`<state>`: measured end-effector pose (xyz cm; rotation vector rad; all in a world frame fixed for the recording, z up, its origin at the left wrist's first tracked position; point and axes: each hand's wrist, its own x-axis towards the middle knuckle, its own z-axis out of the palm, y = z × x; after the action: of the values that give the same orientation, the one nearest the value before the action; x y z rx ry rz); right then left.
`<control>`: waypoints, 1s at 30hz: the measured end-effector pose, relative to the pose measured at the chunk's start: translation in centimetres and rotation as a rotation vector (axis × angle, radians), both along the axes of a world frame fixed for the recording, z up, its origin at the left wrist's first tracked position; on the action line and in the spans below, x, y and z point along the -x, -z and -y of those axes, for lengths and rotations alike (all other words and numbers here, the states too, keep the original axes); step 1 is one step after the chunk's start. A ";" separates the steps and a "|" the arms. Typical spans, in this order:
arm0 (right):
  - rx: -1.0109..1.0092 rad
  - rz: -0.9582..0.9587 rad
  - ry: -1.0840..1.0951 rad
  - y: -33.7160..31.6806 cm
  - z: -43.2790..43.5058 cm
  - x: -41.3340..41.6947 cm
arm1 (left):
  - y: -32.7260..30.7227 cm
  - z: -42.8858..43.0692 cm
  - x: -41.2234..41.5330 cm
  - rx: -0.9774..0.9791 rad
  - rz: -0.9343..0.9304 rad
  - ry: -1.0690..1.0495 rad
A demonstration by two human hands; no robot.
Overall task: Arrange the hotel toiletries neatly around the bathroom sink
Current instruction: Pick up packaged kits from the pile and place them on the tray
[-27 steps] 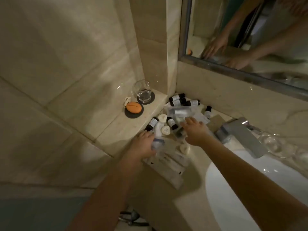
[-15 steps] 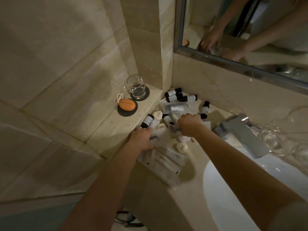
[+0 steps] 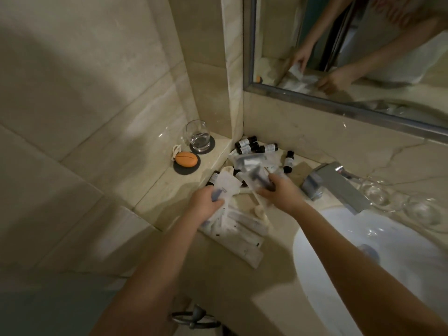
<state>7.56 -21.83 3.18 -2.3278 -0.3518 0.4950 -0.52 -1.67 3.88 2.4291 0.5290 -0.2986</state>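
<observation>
A heap of hotel toiletries lies in the counter's corner left of the white sink (image 3: 400,241). My left hand (image 3: 206,204) grips a white paper sachet (image 3: 226,186) lifted off the pile. My right hand (image 3: 278,189) holds a clear plastic packet with a dark razor inside (image 3: 257,177). Several small dark bottles with white labels (image 3: 249,146) lie against the back wall, and one more bottle (image 3: 288,162) sits apart to the right. Long white flat packets (image 3: 242,235) are fanned out near the counter's front edge.
On the raised ledge at left stand a drinking glass (image 3: 197,134) on a dark coaster and an orange soap (image 3: 186,158) on another coaster. A chrome faucet (image 3: 337,185) reaches over the sink. Upturned glasses (image 3: 397,202) sit behind it. A mirror (image 3: 351,49) hangs above.
Both hands have closed on packets and lifted them from the pile. The camera has tilted, shifting the scene slightly.
</observation>
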 end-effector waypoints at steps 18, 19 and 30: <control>-0.405 -0.194 0.655 -1.2 14.6 15.1 | 0.7 15.6 3.5 0.669 -0.019 -0.031; -0.433 -0.181 0.696 -1.4 15.8 15.6 | 0.4 17.0 3.3 0.689 -0.025 -0.003; -0.549 -0.065 1.100 -2.7 31.5 19.1 | -1.8 34.7 1.0 0.725 -0.095 0.308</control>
<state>-11.53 -53.29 5.91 -1.6246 0.7239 -0.0837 -1.57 -36.41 5.69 1.7799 0.0494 -0.6168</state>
